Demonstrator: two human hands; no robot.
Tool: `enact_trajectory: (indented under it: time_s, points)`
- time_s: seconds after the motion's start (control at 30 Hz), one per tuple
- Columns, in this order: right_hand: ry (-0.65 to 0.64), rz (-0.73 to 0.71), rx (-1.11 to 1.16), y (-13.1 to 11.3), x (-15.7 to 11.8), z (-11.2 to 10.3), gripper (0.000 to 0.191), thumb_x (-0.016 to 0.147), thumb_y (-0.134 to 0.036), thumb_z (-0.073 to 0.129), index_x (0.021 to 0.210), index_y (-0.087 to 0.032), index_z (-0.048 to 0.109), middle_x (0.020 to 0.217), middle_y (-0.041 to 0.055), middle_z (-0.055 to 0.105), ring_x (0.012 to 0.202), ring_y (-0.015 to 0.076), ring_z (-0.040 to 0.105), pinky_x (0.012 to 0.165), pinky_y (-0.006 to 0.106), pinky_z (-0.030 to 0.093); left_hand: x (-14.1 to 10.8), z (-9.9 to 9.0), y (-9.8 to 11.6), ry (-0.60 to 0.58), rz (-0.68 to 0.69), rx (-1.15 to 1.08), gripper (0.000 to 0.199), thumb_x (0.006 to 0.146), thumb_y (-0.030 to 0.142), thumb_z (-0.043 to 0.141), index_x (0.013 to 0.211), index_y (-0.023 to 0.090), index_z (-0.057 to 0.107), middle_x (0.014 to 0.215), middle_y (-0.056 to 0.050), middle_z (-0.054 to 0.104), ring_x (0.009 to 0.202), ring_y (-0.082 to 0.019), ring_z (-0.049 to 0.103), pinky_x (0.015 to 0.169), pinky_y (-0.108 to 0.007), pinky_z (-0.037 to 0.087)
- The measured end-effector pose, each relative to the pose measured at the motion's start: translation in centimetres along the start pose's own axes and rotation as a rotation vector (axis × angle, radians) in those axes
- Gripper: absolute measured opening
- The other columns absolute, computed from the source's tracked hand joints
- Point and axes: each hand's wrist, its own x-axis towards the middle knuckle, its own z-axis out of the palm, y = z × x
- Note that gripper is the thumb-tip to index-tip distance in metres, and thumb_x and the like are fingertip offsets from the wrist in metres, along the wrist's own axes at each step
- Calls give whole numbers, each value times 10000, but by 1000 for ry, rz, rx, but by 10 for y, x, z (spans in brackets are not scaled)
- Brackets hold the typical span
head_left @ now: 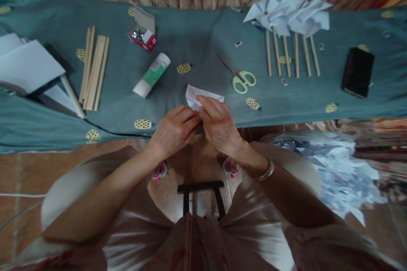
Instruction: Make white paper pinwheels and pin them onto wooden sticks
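Note:
Both hands meet at the near edge of the table on a folded piece of white paper (192, 95). My left hand (177, 128) has its fingers curled and closed at the paper's lower left edge. From the right, my right hand (219, 125) pinches the same paper, its fingers lying over the lower part. The fingertips partly hide the near side of the sheet. Just beyond the paper, to the right, lie scissors (241, 78) with pale green handles. A glue stick (151, 75) with a green label lies to the left.
Wooden sticks (97, 72) and white paper sheets (30, 65) lie at left. A small red box (143, 34) stands open with shiny metal pieces inside. Several paper pinwheels (286, 12) on sticks lie back right, near a black phone (358, 72). A bag of white paper pinwheels (341, 169) sits below right.

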Motion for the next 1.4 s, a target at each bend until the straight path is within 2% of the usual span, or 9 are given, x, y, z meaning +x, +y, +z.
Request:
enact_trajectory:
  time_s: [0.1, 0.2, 0.3, 0.47, 0.67, 0.8, 1.03, 1.2, 1.4]
  points:
    - [4, -37, -4, -1, 1, 2, 298, 954, -93, 384, 1119, -101, 632, 1364, 174, 600, 1228, 275, 547, 1006, 435, 444, -1, 0, -1, 5, -11, 16, 179, 951, 221, 544, 895, 137, 692, 849, -76, 669, 814, -213, 587, 706, -335, 505]
    - [15, -39, 15, -1, 0, 2, 309, 940, -98, 386, 1111, -137, 640, 1359, 151, 608, 1219, 274, 546, 994, 444, 446, -1, 0, -1, -17, -41, 20, 194, 963, 231, 523, 897, 165, 694, 835, -67, 664, 812, -208, 589, 696, -332, 494]
    - [47, 6, 27, 1, -3, -2, 341, 898, -87, 402, 1108, -186, 651, 1363, 112, 608, 1220, 267, 545, 990, 447, 448, 0, 0, 0, -20, -50, 16, 195, 968, 226, 511, 945, 177, 699, 853, -64, 675, 810, -201, 594, 701, -329, 493]
    - [134, 85, 46, 16, -8, -11, 421, 830, -93, 420, 1175, -186, 643, 1324, 106, 633, 1167, 267, 580, 982, 453, 463, 0, 1, -2, 17, -55, -35, 171, 947, 191, 541, 983, 152, 703, 895, -79, 693, 830, -204, 607, 724, -338, 497]
    - [129, 170, 109, 29, -9, -19, 496, 802, -111, 434, 1265, -163, 604, 1359, 135, 600, 1201, 303, 559, 1030, 527, 436, 1, -2, -22, 60, -108, -28, 187, 943, 192, 531, 978, 174, 714, 935, -82, 705, 845, -212, 608, 739, -362, 509]
    - [100, 165, 103, 25, -12, -23, 436, 826, -134, 445, 1220, -147, 630, 1337, 153, 613, 1158, 312, 578, 1005, 530, 450, 3, -6, -34, 83, -138, -10, 191, 937, 185, 521, 957, 184, 711, 939, -89, 701, 846, -222, 602, 731, -375, 511]
    - [85, 141, 63, 22, -13, -23, 343, 825, -135, 465, 1097, -176, 669, 1306, 125, 632, 1123, 301, 578, 958, 497, 463, 6, -6, -14, 66, -76, -4, 157, 929, 282, 574, 1006, 204, 686, 1079, -94, 694, 976, -255, 587, 795, -418, 482]
    - [84, 125, 41, 22, -14, -23, 334, 804, -143, 493, 1087, -195, 663, 1308, 106, 628, 1117, 295, 572, 958, 488, 454, 6, -1, -4, -10, -32, 13, 167, 934, 287, 583, 1013, 186, 690, 1000, -81, 706, 945, -249, 589, 773, -402, 439]
    - [63, 108, 36, 21, -15, -26, 337, 785, -200, 566, 1108, -175, 658, 1324, 135, 615, 1152, 320, 564, 980, 505, 446, 5, 2, -5, 65, 15, 34, 149, 944, 218, 568, 1003, 152, 688, 934, -74, 716, 849, -226, 595, 718, -365, 400]
